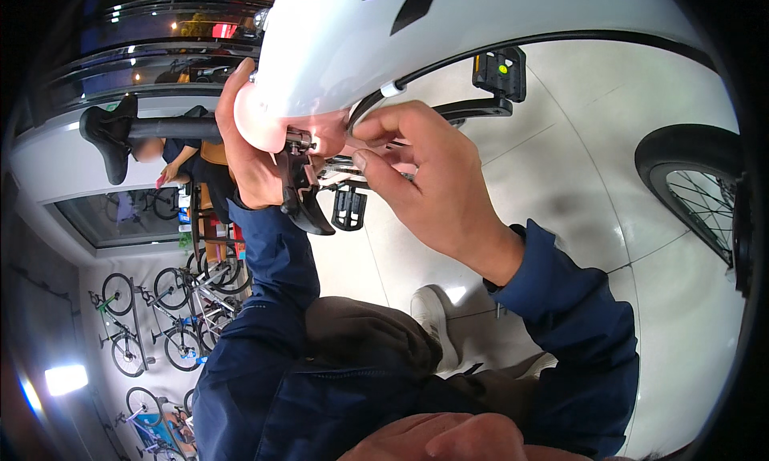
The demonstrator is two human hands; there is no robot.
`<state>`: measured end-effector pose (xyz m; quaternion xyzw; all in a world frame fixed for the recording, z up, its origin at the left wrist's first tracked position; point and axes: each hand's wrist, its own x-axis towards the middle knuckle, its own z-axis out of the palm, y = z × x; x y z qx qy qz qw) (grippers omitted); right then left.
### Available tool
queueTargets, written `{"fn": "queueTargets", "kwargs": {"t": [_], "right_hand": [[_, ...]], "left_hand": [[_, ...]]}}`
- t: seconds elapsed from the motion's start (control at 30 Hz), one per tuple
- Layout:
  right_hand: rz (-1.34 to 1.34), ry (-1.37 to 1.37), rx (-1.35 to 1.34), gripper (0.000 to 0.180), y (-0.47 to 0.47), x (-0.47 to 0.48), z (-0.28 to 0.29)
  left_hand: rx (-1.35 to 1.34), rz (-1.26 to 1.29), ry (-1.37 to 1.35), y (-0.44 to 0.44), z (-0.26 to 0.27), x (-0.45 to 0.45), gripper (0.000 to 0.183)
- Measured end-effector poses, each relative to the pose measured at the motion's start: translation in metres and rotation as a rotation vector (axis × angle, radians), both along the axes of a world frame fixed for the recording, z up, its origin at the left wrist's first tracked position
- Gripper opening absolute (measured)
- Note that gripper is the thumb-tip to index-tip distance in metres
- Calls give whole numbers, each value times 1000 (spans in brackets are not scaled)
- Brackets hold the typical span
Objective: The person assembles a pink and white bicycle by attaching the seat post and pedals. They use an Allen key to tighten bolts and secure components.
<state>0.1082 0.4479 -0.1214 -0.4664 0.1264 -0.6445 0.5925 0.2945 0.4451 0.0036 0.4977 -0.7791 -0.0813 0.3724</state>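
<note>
A glossy white bicycle frame tube (318,46) with black markings fills the upper middle. My left hand (243,142) wraps around its rounded end, beside a metal hinge clamp (298,140) with a black quick-release lever (303,199). The lever hangs out from the tube. My right hand (432,184) is at the tube's underside, where a black cable housing (366,105) runs into the frame. Its index finger and thumb tips are slightly apart beside the housing; whether they grip anything is hidden. A white cable clip (393,89) holds the housing along the tube.
A black saddle (111,139) on its seatpost is at the left. Two pedals (500,73) (348,208) and a crank arm (474,108) lie beyond my hands. A wheel (691,178) stands right on the tiled floor (577,220). A seated person (180,154) and several bicycles (174,305) are farther off.
</note>
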Motion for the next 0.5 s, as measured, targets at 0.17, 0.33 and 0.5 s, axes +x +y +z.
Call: {"fn": "queueTargets", "kwargs": {"t": [0.17, 0.33, 0.5], "right_hand": [[109, 29, 14, 26, 9, -6, 6], [358, -183, 221, 32, 21, -8, 18], [574, -288, 383, 38, 26, -17, 25]], "left_hand": [[-25, -121, -53, -4, 2, 2, 118], [-17, -118, -62, -3, 0, -4, 110], [43, -124, -51, -2, 1, -13, 104]]}}
